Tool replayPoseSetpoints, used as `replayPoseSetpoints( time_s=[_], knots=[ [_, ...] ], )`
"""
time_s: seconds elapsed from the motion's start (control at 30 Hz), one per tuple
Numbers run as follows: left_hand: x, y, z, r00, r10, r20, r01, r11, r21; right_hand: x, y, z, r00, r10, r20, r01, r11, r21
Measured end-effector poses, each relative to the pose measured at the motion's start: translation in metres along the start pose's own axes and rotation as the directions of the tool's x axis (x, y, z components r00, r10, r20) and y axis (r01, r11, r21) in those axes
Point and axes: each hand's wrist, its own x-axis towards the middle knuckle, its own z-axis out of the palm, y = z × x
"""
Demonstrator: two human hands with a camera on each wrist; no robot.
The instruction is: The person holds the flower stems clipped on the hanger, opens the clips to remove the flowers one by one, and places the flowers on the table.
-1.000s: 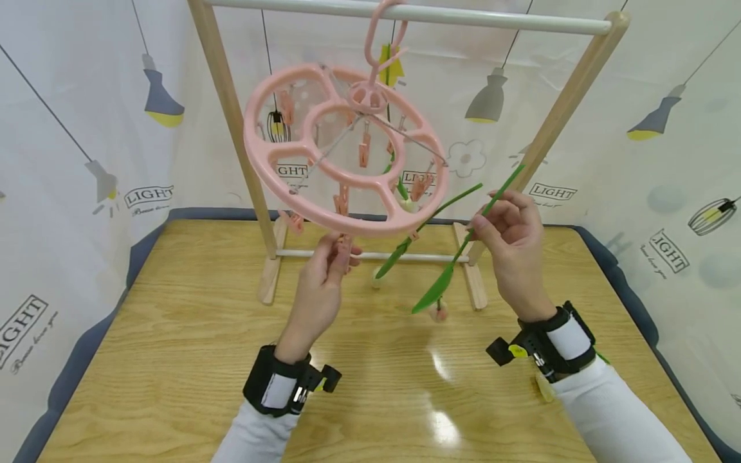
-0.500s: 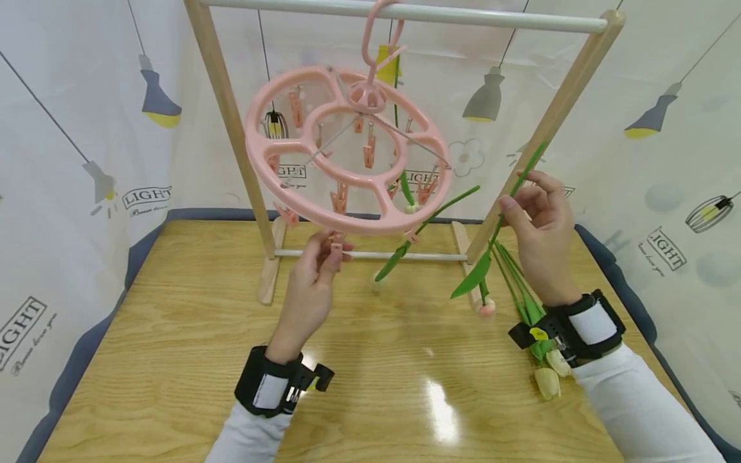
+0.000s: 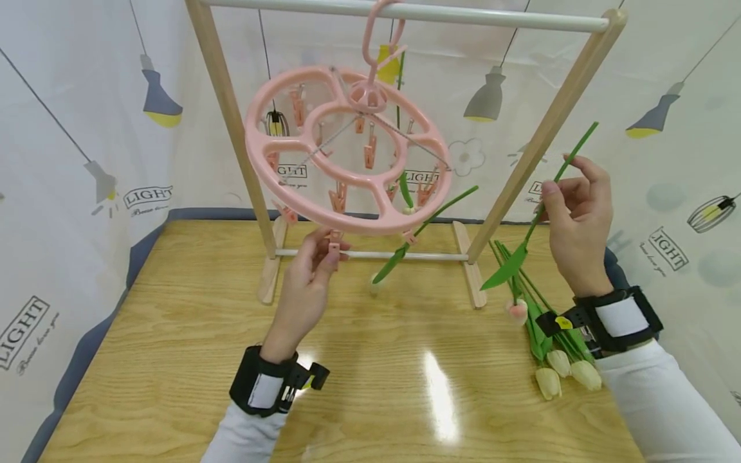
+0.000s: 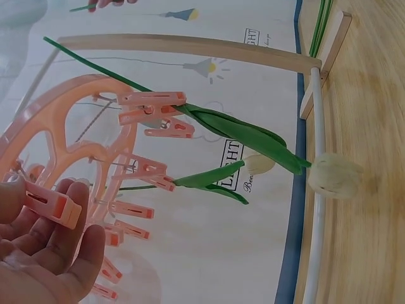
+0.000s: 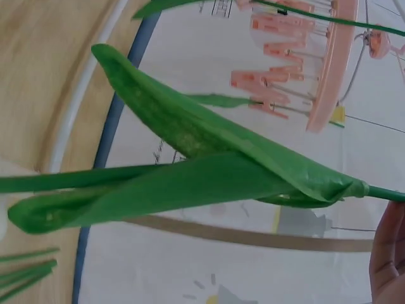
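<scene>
Across the upper middle of the head view, a pink ring hangs by its hook from the white bar of a wooden rack, which seems to let its other clips dangle freely within reach.

Left of centre, just below the ring's lower rim, the left hand pinches one pink clip between thumb and fingers, probably to steady it, as it would swing by itself. Whether the clip's jaws are parted, I cannot tell.

At the right of the frame, beyond the rack's post, the right hand pinches a tulip by its stem, well apart from the clip. The bare stem end points to the upper right; leaf and pale pink bloom hang lower left. Holding the stem likely spares the petals.

Near the centre, a clipped tulip slants down from the ring, gripped at the stem, so no hand need support it. Mid-frame in the left wrist view, a second clipped tulip hangs likewise.

At lower right, loose tulips lie on the table, blooms all one way, perhaps for easy picking up.
</scene>
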Motion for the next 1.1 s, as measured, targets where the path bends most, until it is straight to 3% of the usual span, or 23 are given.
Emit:
replayPoseSetpoints(
  time_s=[0.1,0.33,0.47,0.57,0.77,1.1],
  knots=[
    [-0.001,-0.001,-0.001,1.0,0.007,0.002,-0.007,1.0,-0.004,0.004,-0.003,-0.005,0.999,-0.034,-0.021,0.033,0.998,-0.044],
    [-0.001,0.0,-0.001,1.0,0.005,0.011,-0.005,1.0,-0.01,0.01,-0.003,-0.023,0.996,-0.014,-0.09,0.01,0.999,-0.04],
    [-0.001,-0.001,-0.002,1.0,0.012,0.017,-0.012,1.0,-0.005,0.011,0.006,-0.035,0.995,-0.016,-0.095,0.0,0.986,-0.169],
    [-0.001,-0.001,-0.002,1.0,0.015,0.019,-0.015,1.0,-0.003,0.014,0.011,-0.044,0.997,-0.027,-0.075,0.003,0.955,-0.295],
    [-0.001,0.0,-0.001,1.0,0.012,0.017,-0.012,1.0,-0.002,0.023,0.021,-0.064,0.994,0.038,-0.099,-0.077,0.9,-0.429],
    [-0.001,-0.001,-0.001,1.0,0.017,0.012,-0.017,1.0,0.003,0.027,0.033,-0.081,0.994,0.013,-0.111,-0.082,0.757,-0.648]
  ],
)
